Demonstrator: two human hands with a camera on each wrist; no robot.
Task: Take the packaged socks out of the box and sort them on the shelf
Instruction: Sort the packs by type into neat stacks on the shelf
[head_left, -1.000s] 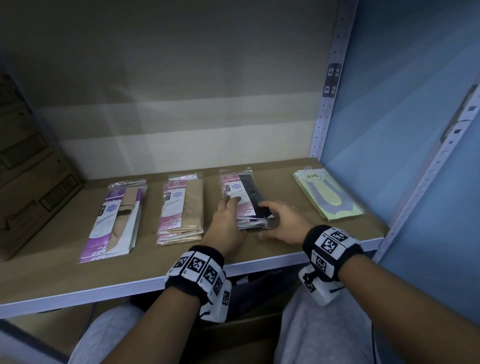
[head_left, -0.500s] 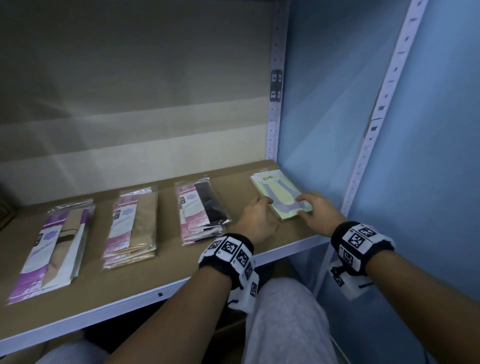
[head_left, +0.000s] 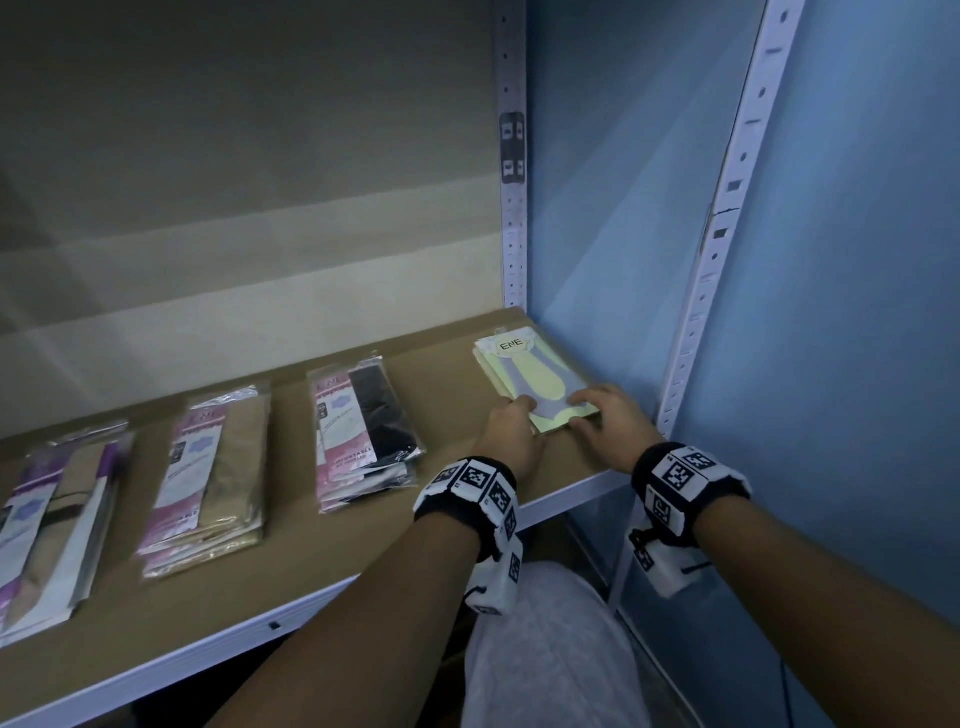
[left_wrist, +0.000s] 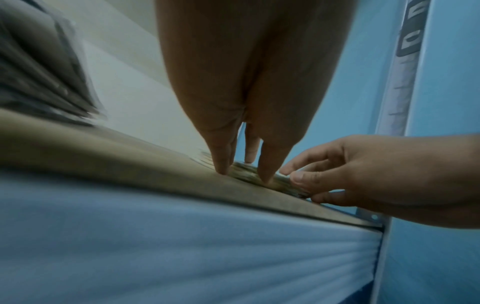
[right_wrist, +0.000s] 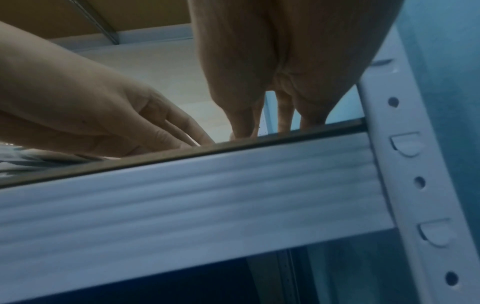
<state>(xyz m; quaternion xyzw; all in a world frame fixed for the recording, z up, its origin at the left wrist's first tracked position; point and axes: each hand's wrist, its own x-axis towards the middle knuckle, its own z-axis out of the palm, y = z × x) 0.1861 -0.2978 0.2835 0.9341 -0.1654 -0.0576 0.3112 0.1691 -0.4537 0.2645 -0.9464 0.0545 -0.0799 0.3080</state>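
Four stacks of packaged socks lie in a row on the brown shelf (head_left: 311, 571). My hands are at the rightmost one, a yellow-green pack (head_left: 535, 379) marked ENE. My left hand (head_left: 522, 410) touches its near left corner with fairly straight fingers (left_wrist: 265, 174). At the near right corner, my right hand (head_left: 579, 413) has its forefinger on top and its thumb against the near edge. The right wrist view shows my right fingers (right_wrist: 242, 127) reaching down onto the shelf. Neither hand lifts the pack. The box is out of view.
A stack of pink-labelled black socks (head_left: 363, 431) lies left of my hands, then a beige stack (head_left: 213, 467) and a purple-labelled stack (head_left: 57, 514). A white perforated upright (head_left: 727, 208) and a blue wall (head_left: 857, 312) close off the right side. The white front rail (right_wrist: 182, 195) runs below my wrists.
Both hands left the black sock stack and moved right to the yellow-green pack. My view swung right with them. In the last half second they shifted only slightly on the pack.
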